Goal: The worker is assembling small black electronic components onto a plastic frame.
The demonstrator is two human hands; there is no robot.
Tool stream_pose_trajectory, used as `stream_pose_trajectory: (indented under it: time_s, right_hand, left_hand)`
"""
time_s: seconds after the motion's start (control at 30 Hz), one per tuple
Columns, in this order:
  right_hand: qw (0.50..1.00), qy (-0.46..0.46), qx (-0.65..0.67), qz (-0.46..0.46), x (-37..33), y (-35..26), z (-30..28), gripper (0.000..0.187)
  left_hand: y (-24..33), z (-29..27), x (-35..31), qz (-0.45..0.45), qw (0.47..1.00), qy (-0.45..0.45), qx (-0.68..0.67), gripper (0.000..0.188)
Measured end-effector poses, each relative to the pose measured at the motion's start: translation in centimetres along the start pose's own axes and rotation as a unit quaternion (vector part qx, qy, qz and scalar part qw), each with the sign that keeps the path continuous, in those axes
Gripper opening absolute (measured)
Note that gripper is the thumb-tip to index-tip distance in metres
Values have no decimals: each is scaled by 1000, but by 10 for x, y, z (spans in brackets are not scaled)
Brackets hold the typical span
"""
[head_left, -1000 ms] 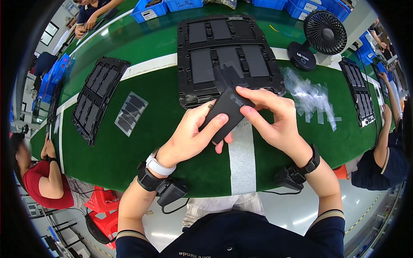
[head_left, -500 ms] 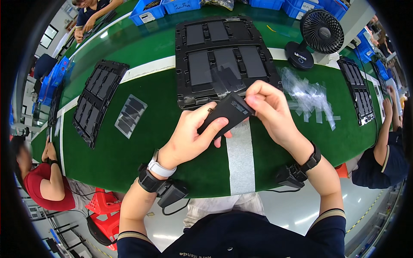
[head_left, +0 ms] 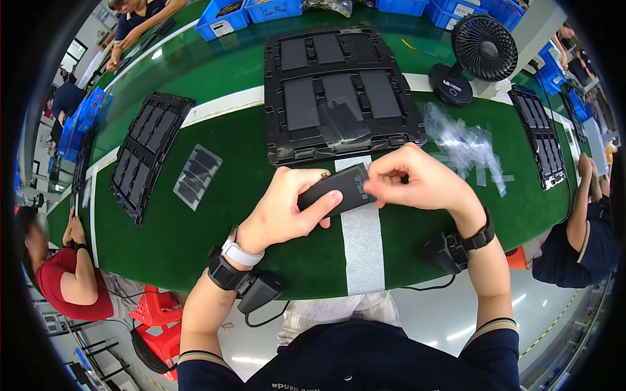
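My left hand (head_left: pixel 277 207) is closed around a flat black rectangular device (head_left: pixel 350 187), thumb across its upper face, with small print near the right end. At that end my right hand (head_left: pixel 427 179) is pinched, its fingertips against the edge. Whatever sits between those fingertips is too small to make out. Beyond both hands lies a large black tray (head_left: pixel 276 98) with dark rectangular pieces in its pockets. A clear sheet with dark strips (head_left: pixel 343 120) rests on the tray's near part.
Left of my hands lie another clear sheet with dark strips (head_left: pixel 198 176) and a smaller black tray (head_left: pixel 150 146). To the right are a heap of clear film strips (head_left: pixel 466 146), a black fan (head_left: pixel 484 49) and a black tray (head_left: pixel 538 137). Blue bins (head_left: pixel 222 19) line the back.
The device has come down slightly and lies more level. My right hand has turned, with its wrist swung outward, and still pinches at the device's right end.
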State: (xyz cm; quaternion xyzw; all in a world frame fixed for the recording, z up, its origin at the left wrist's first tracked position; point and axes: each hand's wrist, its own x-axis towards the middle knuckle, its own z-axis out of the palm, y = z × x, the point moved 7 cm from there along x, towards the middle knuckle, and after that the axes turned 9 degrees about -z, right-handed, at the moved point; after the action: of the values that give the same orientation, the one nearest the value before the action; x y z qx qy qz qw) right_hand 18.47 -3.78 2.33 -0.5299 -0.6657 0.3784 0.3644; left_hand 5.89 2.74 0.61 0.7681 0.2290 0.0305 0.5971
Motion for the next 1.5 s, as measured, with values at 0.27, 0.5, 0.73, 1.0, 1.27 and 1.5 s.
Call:
stream_pose_trajectory:
  time_s: [0.27, 0.5, 0.73, 1.0, 1.27, 1.5]
  right_hand:
    - [970, 97, -53, -216, 4, -22, -3, 32]
    - [973, 202, 59, -95, 0, -3, -16, 14]
    - [965, 216, 123, -87, -1, -2, -15, 25]
    - [953, 211, 179, -121, 0, -6, -10, 41]
    - [930, 282, 204, -117, 4, 21, -23, 26]
    - [918, 369, -108, -95, 43, 17, -98, 19]
  left_hand:
    - [-8, 16, -2, -92, 971, -153, -157, 26]
    - [-7, 1, 4, 35, 973, -41, -225, 40]
    - [-6, 5, 4, 12, 976, -69, -208, 30]
    - [-4, 9, 2, 19, 980, -74, -182, 35]
    - [-15, 13, 10, -13, 984, -118, -133, 32]
    - [-19, 14, 12, -5, 985, -123, -123, 24]
